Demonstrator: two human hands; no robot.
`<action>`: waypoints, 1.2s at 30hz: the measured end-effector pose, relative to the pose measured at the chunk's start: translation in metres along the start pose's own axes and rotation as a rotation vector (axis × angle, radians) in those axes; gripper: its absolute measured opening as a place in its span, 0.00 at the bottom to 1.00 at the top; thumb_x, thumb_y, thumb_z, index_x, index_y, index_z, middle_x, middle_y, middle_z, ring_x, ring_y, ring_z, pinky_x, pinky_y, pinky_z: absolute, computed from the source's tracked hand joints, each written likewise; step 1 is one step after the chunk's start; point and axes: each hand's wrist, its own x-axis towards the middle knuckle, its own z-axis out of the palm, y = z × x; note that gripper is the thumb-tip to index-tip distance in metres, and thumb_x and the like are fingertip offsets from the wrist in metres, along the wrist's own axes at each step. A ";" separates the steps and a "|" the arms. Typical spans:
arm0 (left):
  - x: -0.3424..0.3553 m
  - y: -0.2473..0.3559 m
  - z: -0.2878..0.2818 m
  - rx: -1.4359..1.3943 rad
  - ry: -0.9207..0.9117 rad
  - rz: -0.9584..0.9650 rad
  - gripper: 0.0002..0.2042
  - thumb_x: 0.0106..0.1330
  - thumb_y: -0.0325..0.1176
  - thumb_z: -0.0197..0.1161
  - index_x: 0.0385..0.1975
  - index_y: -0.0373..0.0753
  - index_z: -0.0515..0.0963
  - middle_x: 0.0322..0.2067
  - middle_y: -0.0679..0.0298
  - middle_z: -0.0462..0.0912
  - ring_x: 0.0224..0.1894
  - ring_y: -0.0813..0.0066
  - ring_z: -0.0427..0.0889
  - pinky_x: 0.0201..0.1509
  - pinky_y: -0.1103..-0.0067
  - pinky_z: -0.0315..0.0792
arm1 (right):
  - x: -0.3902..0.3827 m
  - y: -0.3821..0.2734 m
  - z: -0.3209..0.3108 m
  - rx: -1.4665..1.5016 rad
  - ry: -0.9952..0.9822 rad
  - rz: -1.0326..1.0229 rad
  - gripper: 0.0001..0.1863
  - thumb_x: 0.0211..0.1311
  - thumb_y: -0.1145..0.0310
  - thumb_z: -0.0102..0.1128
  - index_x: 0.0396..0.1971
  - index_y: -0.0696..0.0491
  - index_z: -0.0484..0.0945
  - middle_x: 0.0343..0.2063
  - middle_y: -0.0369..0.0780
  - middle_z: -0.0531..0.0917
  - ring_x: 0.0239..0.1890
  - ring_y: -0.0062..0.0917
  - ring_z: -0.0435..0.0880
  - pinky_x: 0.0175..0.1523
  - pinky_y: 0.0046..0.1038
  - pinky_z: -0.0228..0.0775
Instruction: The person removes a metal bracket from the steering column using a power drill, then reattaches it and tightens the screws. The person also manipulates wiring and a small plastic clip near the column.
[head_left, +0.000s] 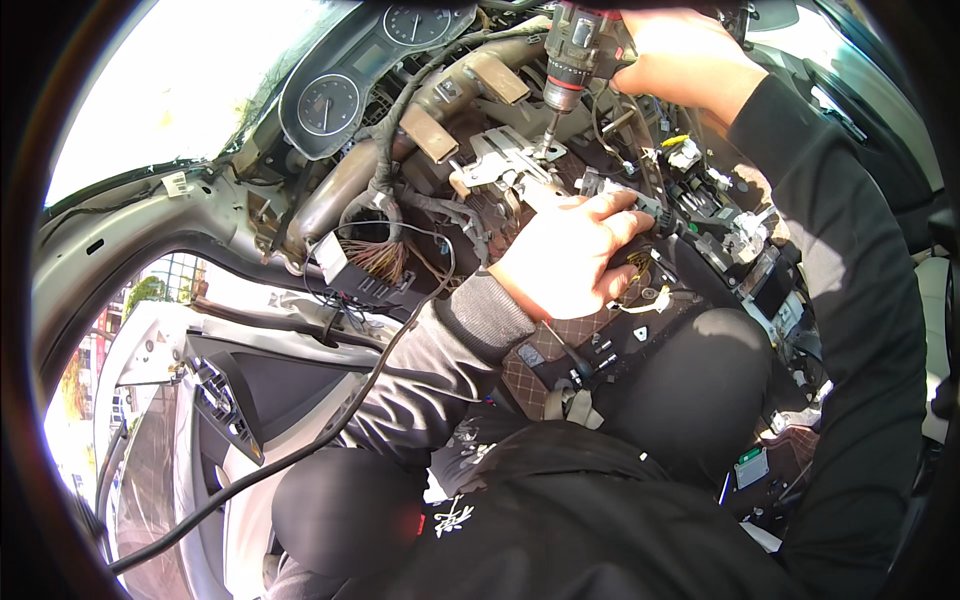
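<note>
My right hand [685, 58] is closed round the handle of a cordless drill [578, 50] at the top of the view. The drill points down, and its long bit [549, 135] meets the edge of a silver metal bracket [500, 158] under the bare dashboard beam. Below it, my left hand [570, 255] wraps over the lower end of the steering column [540, 192] that carries this bracket. Its curled fingers reach a dark connector part [652, 212] on the right. My palm hides much of what it grips.
A metal cross beam [335, 195] runs behind, with a gauge cluster [328, 105] above it. Cut wires [375, 258] hang at the left. A black cable [330, 435] crosses my left sleeve's side. A screwdriver [568, 350] and small parts lie on the quilted floor mat [535, 392].
</note>
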 end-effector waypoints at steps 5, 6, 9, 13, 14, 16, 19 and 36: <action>-0.013 0.005 0.008 0.023 0.106 -0.017 0.29 0.65 0.35 0.76 0.68 0.39 0.81 0.65 0.48 0.81 0.60 0.47 0.86 0.65 0.61 0.81 | -0.006 0.001 -0.002 -0.103 -0.075 0.113 0.41 0.55 0.53 0.79 0.64 0.63 0.76 0.47 0.55 0.90 0.52 0.49 0.91 0.58 0.45 0.84; -0.013 0.006 0.011 0.029 0.159 0.006 0.29 0.64 0.34 0.76 0.67 0.39 0.81 0.65 0.49 0.82 0.59 0.48 0.86 0.65 0.61 0.82 | -0.005 0.001 -0.002 -0.109 -0.070 0.109 0.41 0.55 0.54 0.79 0.63 0.63 0.76 0.48 0.55 0.90 0.53 0.48 0.91 0.58 0.45 0.85; -0.018 0.010 0.019 0.026 0.257 -0.001 0.29 0.63 0.33 0.76 0.67 0.39 0.82 0.63 0.50 0.82 0.58 0.48 0.86 0.63 0.62 0.83 | -0.004 0.003 -0.003 -0.137 -0.074 0.108 0.40 0.55 0.54 0.79 0.62 0.63 0.76 0.48 0.55 0.90 0.53 0.48 0.91 0.58 0.45 0.84; -0.020 0.011 0.024 0.016 0.294 -0.015 0.30 0.62 0.33 0.77 0.67 0.39 0.82 0.63 0.49 0.83 0.59 0.48 0.86 0.64 0.62 0.82 | 0.002 -0.002 -0.003 -0.022 -0.074 0.094 0.38 0.54 0.55 0.80 0.60 0.63 0.77 0.49 0.56 0.90 0.54 0.49 0.91 0.59 0.46 0.84; -0.021 0.011 0.024 0.015 0.298 -0.017 0.30 0.62 0.34 0.77 0.67 0.39 0.82 0.63 0.49 0.83 0.58 0.48 0.86 0.64 0.62 0.82 | 0.004 -0.006 -0.003 -0.040 -0.048 0.069 0.38 0.54 0.56 0.80 0.60 0.62 0.77 0.49 0.56 0.90 0.54 0.49 0.91 0.59 0.46 0.84; -0.021 0.010 0.024 0.012 0.308 -0.012 0.29 0.62 0.34 0.78 0.65 0.39 0.83 0.61 0.51 0.83 0.58 0.49 0.86 0.63 0.62 0.82 | 0.014 -0.020 0.001 -0.075 0.000 0.018 0.37 0.54 0.56 0.80 0.59 0.61 0.77 0.49 0.55 0.90 0.54 0.49 0.91 0.60 0.46 0.83; -0.022 0.009 0.024 0.006 0.312 -0.012 0.28 0.61 0.35 0.78 0.64 0.39 0.83 0.61 0.51 0.83 0.57 0.49 0.86 0.62 0.62 0.82 | 0.017 -0.035 0.004 -0.109 -0.041 0.024 0.33 0.56 0.58 0.79 0.57 0.61 0.78 0.48 0.54 0.90 0.55 0.49 0.91 0.59 0.46 0.83; -0.021 0.005 0.024 -0.037 0.332 0.000 0.29 0.60 0.38 0.79 0.63 0.39 0.83 0.60 0.52 0.84 0.56 0.49 0.87 0.60 0.61 0.83 | 0.044 -0.053 0.011 -0.172 -0.015 -0.143 0.27 0.57 0.64 0.79 0.52 0.60 0.80 0.43 0.52 0.92 0.49 0.47 0.93 0.55 0.45 0.85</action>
